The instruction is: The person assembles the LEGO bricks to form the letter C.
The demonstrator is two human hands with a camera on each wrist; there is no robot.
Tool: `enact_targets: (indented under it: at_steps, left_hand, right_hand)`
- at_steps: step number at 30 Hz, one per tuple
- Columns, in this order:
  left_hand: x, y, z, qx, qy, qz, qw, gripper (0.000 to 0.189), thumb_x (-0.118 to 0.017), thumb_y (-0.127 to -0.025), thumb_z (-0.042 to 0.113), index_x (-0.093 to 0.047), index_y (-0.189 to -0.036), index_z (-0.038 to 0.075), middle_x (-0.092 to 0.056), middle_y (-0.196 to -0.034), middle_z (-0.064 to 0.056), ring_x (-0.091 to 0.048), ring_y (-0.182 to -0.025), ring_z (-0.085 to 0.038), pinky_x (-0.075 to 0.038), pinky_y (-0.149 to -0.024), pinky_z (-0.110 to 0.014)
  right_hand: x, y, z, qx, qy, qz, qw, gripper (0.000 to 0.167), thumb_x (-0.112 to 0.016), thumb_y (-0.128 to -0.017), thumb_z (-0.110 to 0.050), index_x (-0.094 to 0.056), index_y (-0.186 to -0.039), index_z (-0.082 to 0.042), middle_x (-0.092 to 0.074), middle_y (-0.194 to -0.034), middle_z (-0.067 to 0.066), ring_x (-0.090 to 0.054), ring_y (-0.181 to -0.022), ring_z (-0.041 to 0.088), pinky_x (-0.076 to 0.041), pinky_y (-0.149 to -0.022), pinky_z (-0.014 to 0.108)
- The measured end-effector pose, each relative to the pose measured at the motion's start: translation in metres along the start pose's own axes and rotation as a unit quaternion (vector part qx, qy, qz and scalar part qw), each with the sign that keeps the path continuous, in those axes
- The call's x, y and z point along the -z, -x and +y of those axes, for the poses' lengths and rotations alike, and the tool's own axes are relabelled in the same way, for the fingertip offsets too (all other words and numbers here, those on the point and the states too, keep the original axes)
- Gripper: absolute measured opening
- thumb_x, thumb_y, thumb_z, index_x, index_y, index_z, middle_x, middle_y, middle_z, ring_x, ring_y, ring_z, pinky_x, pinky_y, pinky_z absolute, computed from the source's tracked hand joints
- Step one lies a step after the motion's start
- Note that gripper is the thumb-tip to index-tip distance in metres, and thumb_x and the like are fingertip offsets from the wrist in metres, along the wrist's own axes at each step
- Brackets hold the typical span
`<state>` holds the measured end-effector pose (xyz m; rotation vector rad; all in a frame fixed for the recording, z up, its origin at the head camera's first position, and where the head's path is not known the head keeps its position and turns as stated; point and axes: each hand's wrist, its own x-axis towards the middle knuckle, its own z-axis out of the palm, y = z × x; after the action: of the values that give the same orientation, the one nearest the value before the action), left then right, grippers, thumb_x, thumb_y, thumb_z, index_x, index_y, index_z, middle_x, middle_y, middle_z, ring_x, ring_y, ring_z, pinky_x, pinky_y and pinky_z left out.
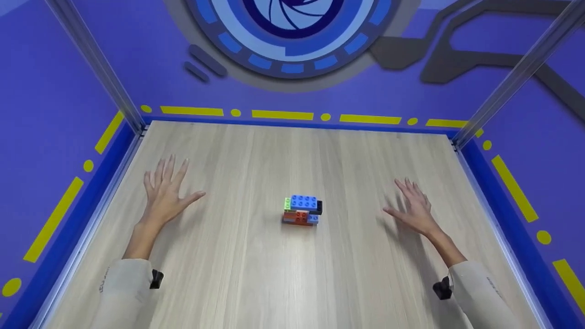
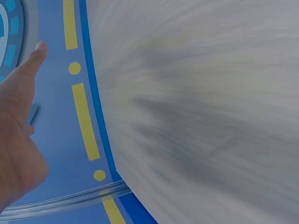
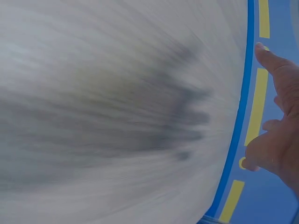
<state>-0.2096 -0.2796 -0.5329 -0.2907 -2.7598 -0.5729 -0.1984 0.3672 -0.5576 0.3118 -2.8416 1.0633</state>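
A small stack of toy building bricks (image 1: 301, 210) stands near the middle of the table. Blue, lime green and black bricks form its upper part; orange-red and blue ones lie beneath. To its left, my left hand (image 1: 165, 196) is spread with fingers straight and thumb out, apart from the stack. My right hand (image 1: 413, 209) is to the right of the bricks, fingers extended and holding nothing. Each wrist view catches only part of its hand, the left hand (image 2: 18, 126) at the left edge and the right hand (image 3: 280, 121) at the right edge. The bricks appear in neither wrist view.
The light wood table (image 1: 256, 274) is bounded by blue-purple panels with yellow marks at the back (image 1: 283, 103) and both sides. Metal posts (image 1: 103, 68) rise at the back corners. Shadows of the hands fall on the tabletop.
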Motion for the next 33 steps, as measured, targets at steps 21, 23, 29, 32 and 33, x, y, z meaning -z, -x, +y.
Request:
enact_targets:
  at_steps: [21,23,29,32,33]
  left_hand:
    - [-0.099,0.001,0.147,-0.103,0.327,-0.201,0.9178,0.064,-0.07,-0.097,0.022,-0.045,-0.152,0.003,-0.059,-0.14,-0.022,-0.059,-0.124,-0.041,-0.049,-0.103,-0.056]
    - [-0.106,0.001,0.154,-0.098,0.338,-0.204,0.9137,0.061,-0.07,-0.097,0.021,-0.046,-0.151,0.003,-0.06,-0.14,-0.021,-0.06,-0.123,-0.038,-0.052,-0.1,-0.053]
    - [-0.12,0.0,0.162,-0.069,0.373,-0.18,0.9076,0.047,-0.067,-0.099,0.018,-0.056,-0.142,0.003,-0.067,-0.127,-0.018,-0.066,-0.112,-0.033,-0.058,-0.088,-0.037]
    - [-0.123,-0.003,0.166,-0.052,0.385,-0.173,0.9052,0.045,-0.067,-0.099,0.02,-0.058,-0.14,0.003,-0.068,-0.124,-0.017,-0.067,-0.11,-0.032,-0.057,-0.088,-0.038]
    - [-0.123,-0.005,0.167,-0.045,0.388,-0.171,0.9046,0.045,-0.067,-0.099,0.021,-0.058,-0.14,0.003,-0.069,-0.123,-0.017,-0.067,-0.109,-0.032,-0.057,-0.089,-0.039]
  right_hand:
    - [-0.135,0.002,-0.09,0.051,-0.222,-0.117,0.9667,0.059,-0.077,-0.089,-0.01,-0.053,-0.141,0.006,-0.059,-0.139,0.028,-0.06,-0.124,0.046,-0.048,-0.106,0.056]
    - [-0.143,0.002,-0.095,0.056,-0.227,-0.106,0.9665,0.055,-0.078,-0.088,-0.007,-0.056,-0.137,0.005,-0.063,-0.133,0.026,-0.064,-0.119,0.044,-0.051,-0.103,0.054]
    - [-0.153,0.004,-0.101,0.021,-0.249,-0.083,0.9648,0.046,-0.079,-0.086,-0.002,-0.062,-0.129,0.001,-0.07,-0.118,0.023,-0.069,-0.108,0.039,-0.056,-0.095,0.047]
    - [-0.153,0.002,-0.102,0.008,-0.241,-0.067,0.9682,0.046,-0.08,-0.086,-0.003,-0.063,-0.129,-0.001,-0.071,-0.118,0.02,-0.069,-0.107,0.034,-0.058,-0.092,0.043]
    - [-0.154,0.001,-0.103,0.009,-0.236,-0.06,0.9699,0.046,-0.08,-0.086,-0.004,-0.063,-0.128,-0.001,-0.071,-0.118,0.02,-0.069,-0.106,0.033,-0.058,-0.091,0.042]
